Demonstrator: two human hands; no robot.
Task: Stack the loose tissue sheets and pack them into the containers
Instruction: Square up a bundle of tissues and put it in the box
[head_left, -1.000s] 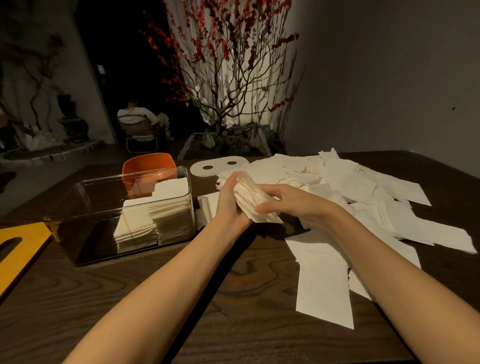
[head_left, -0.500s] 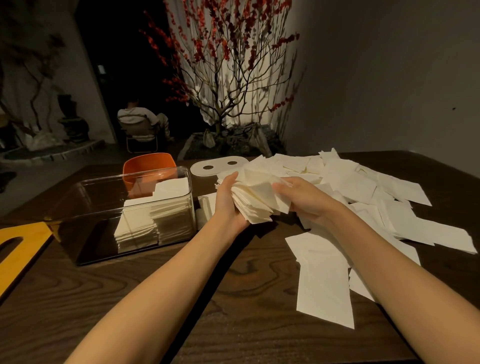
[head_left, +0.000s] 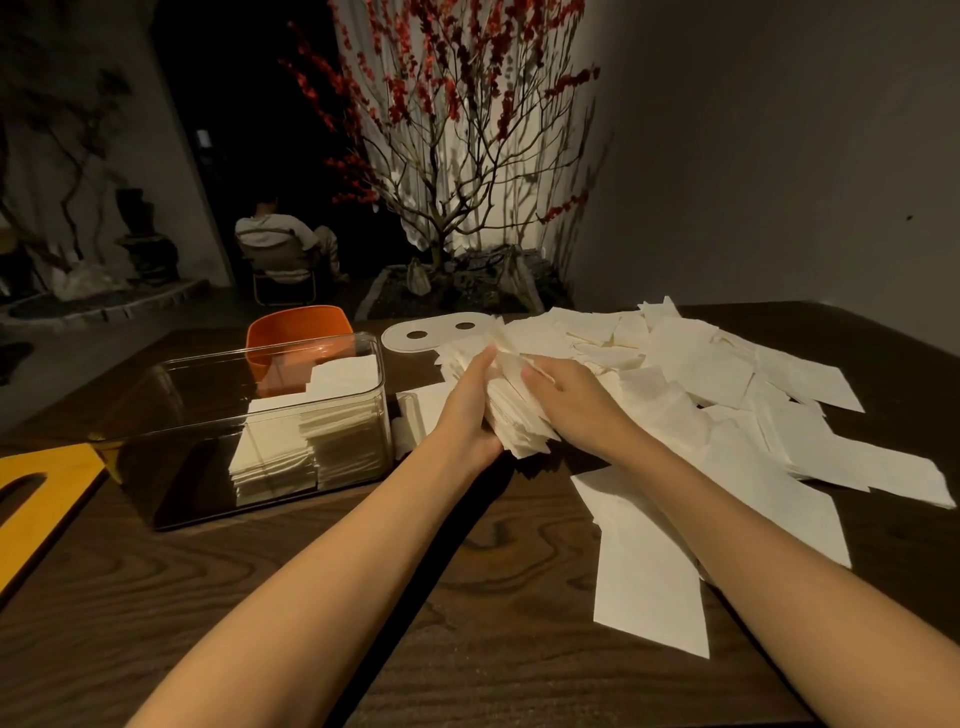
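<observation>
A thick stack of white tissue sheets (head_left: 514, 415) is held on edge between both hands above the dark wooden table (head_left: 363, 597). My left hand (head_left: 470, 405) grips its left side and my right hand (head_left: 566, 395) lies curled over its top and right side. Loose tissue sheets (head_left: 727, 395) spread over the table's right half. At the left stands a clear plastic container (head_left: 171, 415) with two stacks of packed tissues (head_left: 311, 431) inside at its right end.
An orange container (head_left: 298, 332) stands behind the clear one. A white lid with two holes (head_left: 436, 332) lies at the back, a yellow lid (head_left: 36, 493) at the left edge. A person sits on a chair far behind.
My right hand has moved from the stack's right end up over its top. The stack has tilted and shifted slightly away from me.
</observation>
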